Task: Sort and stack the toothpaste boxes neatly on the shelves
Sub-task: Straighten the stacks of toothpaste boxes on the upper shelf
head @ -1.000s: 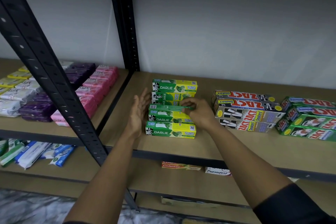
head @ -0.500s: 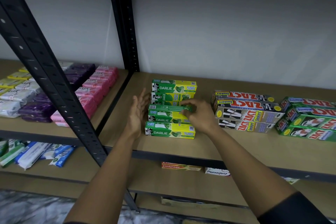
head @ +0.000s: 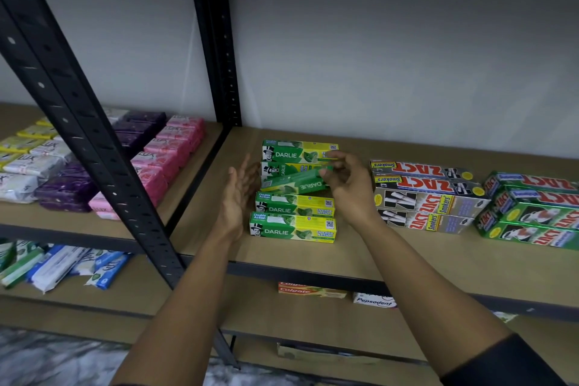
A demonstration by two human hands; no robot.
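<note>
At frame centre the right hand's (head: 347, 188) grip pinches a tilted green cardboard Darlie toothpaste box (head: 296, 185), best levelled and squared against the flat, empty left hand (head: 238, 194) before release.

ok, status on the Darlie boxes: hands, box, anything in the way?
Left hand open beside the Darlie row's left end. Right hand pinches one Darlie box, tilted, label upside down. Zact stacks apart to the right, nothing blocking.

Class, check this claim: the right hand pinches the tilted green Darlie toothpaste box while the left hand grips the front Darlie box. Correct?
No. The head view shows the left hand open beside the front green-and-yellow Darlie box, gripping nothing; the right hand pinches the tilted green Darlie toothpaste box.
</note>
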